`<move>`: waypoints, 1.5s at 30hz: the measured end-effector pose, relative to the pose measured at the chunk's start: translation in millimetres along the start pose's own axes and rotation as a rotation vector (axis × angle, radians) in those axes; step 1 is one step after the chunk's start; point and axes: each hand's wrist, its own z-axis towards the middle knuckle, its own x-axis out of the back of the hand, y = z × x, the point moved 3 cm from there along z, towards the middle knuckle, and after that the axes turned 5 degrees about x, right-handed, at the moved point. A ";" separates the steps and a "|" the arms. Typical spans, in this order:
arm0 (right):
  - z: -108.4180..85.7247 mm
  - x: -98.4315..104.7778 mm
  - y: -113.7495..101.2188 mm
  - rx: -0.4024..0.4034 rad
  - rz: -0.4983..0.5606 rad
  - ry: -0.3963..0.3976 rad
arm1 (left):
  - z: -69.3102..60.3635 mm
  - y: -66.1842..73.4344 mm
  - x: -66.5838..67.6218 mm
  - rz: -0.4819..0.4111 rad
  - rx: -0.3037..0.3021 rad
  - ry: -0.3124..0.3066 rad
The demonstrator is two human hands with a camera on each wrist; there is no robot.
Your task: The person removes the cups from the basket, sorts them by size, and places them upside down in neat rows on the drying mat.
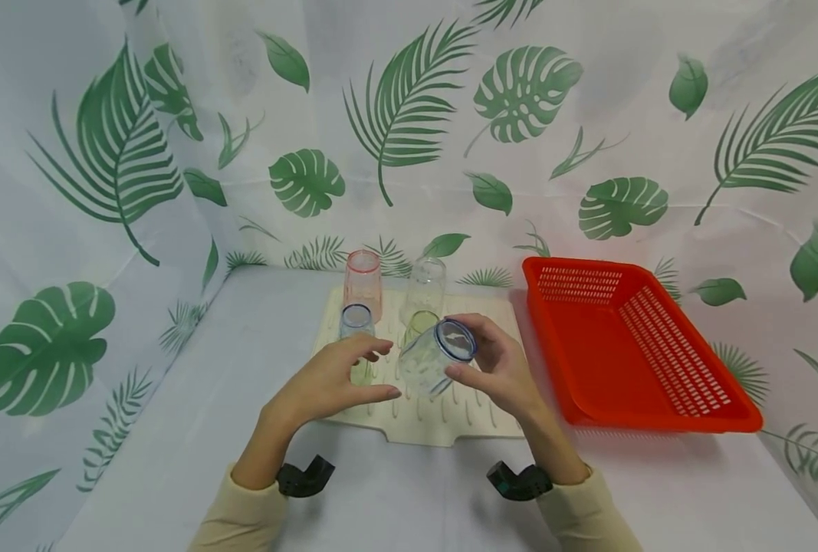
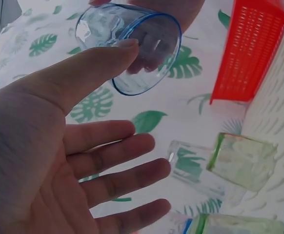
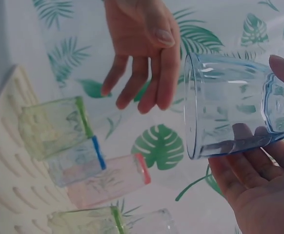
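Observation:
A clear drinking glass with a blue tint point(image 1: 422, 362) is held tilted above the drying mat point(image 1: 418, 428), its base toward the upper right. My right hand point(image 1: 494, 360) grips it around the base end; in the right wrist view, the glass point(image 3: 225, 105) has its wide rim pointing left, toward the other hand. My left hand point(image 1: 333, 377) is just left of the glass, fingers spread and holding nothing. Upside down on the mat stand a pink glass point(image 1: 363, 290), a small blue glass point(image 1: 356, 316), a clear glass point(image 1: 425, 282) and green glasses point(image 3: 56, 127), partly hidden by my hands.
A red plastic basket point(image 1: 562, 383) with slotted sides sits right of the mat. White cloth with green leaves point(image 1: 409, 115) hangs behind and beside the white table surface point(image 1: 257, 337). Each wrist wears a black camera point(image 1: 305, 477).

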 end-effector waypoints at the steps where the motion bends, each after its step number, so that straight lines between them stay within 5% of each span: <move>1: 0.2 0.0 0.7 0.001 -0.008 0.008 | -1.1 -0.9 1.1 0.001 0.006 0.005; 18: -0.6 -0.1 18.3 -0.075 -0.148 0.137 | -29.2 -33.7 23.3 0.101 0.156 0.219; 31: -6.1 -3.0 50.7 -0.221 -0.429 0.063 | -46.1 -79.6 4.0 0.121 0.308 0.195; 45: -12.6 -10.1 76.0 -0.328 -0.481 -0.023 | -50.6 -111.5 -16.5 0.164 0.365 0.144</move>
